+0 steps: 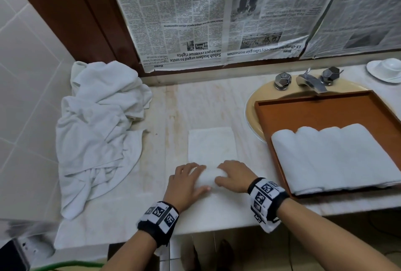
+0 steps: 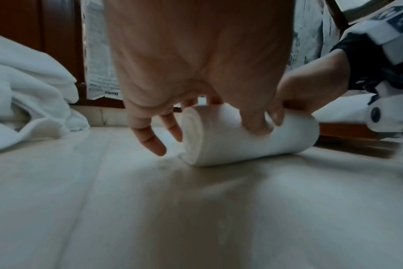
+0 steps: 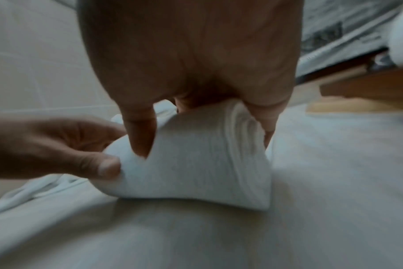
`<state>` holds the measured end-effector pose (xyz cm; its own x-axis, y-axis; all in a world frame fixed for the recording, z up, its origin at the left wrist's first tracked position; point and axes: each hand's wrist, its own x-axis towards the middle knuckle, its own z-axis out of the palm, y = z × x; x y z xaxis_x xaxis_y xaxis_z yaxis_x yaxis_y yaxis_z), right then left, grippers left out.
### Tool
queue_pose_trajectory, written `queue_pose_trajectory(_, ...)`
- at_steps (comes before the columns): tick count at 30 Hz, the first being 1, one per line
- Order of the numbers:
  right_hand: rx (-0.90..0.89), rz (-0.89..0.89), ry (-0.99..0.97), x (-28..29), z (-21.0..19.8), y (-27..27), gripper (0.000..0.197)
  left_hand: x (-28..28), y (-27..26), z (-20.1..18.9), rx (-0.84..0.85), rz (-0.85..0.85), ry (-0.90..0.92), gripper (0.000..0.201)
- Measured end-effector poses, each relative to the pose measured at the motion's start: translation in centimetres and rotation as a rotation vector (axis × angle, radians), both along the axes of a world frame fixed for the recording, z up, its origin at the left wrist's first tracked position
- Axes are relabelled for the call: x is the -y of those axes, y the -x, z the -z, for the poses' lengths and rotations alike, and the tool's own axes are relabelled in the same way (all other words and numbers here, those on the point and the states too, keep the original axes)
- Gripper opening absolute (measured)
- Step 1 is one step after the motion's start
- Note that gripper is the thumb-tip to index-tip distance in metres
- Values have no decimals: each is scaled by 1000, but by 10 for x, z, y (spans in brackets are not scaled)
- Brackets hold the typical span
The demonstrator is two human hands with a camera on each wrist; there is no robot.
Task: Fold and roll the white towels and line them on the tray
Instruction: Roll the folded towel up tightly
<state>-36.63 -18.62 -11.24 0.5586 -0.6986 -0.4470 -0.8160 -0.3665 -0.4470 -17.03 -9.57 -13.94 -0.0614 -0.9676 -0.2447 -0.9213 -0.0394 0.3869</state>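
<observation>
Overhead, newspaper headline reads "Sabah leaders urged to unite".

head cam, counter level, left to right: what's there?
Pile of unfolded towels → left hand → towel being rolled → right hand → rolled towels on the tray.
</observation>
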Motion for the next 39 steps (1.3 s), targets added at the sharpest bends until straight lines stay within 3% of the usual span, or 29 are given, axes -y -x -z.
queue_pose_trajectory(2, 91, 100, -140, -2, -1, 2, 33, -2, -2, 4, -31, -2, -18, 83)
queue_pose_trajectory(4, 91, 118, -137, -10, 0, 5, 39, -3, -1, 7, -117, -36, -39, 86)
queue_pose_trajectory(6, 39, 71, 141, -23, 4, 8, 55, -2, -2, 11, -228, -76, -71, 84)
queue_pose_trajectory(8, -31, -32, 467, -39, 8, 9, 55, 1, -2, 10, -298, -104, -78, 77)
queue_pose_trajectory(10, -88, -85, 567, -50, 15, 7, 59, 5, 0, 3, -297, -94, -91, 73)
queue_pose_trajectory(13, -170, -105, 525, -44, 27, 3, 75, 6, 5, -2, -262, -137, -123, 75)
queue_pose_trajectory(17, -204, -167, 372, -13, 14, -4, 60, 0, 9, -3, -34, -75, -18, 80)
queue_pose_trajectory(22, -120, -55, 63, 14, 2, -3, 64, 19, -1, -3, -172, -111, -130, 72)
queue_pose_trajectory(24, -89, -31, 204, 3, 4, -1, 67, 33, -11, -2, -236, -87, -166, 67)
queue_pose_trajectory(27, -118, -54, 525, -25, 15, -1, 65, 50, -19, -14, -244, -74, -265, 78)
queue_pose_trajectory(30, -95, -41, 578, -36, 28, -3, 69, 54, -17, -18, -213, -79, -296, 75)
queue_pose_trajectory(32, -88, -52, 559, -27, 31, -2, 61, 43, -10, -17, -171, -90, -233, 76)
queue_pose_trajectory(36, -111, -137, 339, 2, 12, -4, 50, 7, 5, -5, -11, -13, 22, 85)
queue_pose_trajectory(39, -144, -186, 106, 5, -4, -2, 60, -3, 2, 4, -8, -37, -46, 86)
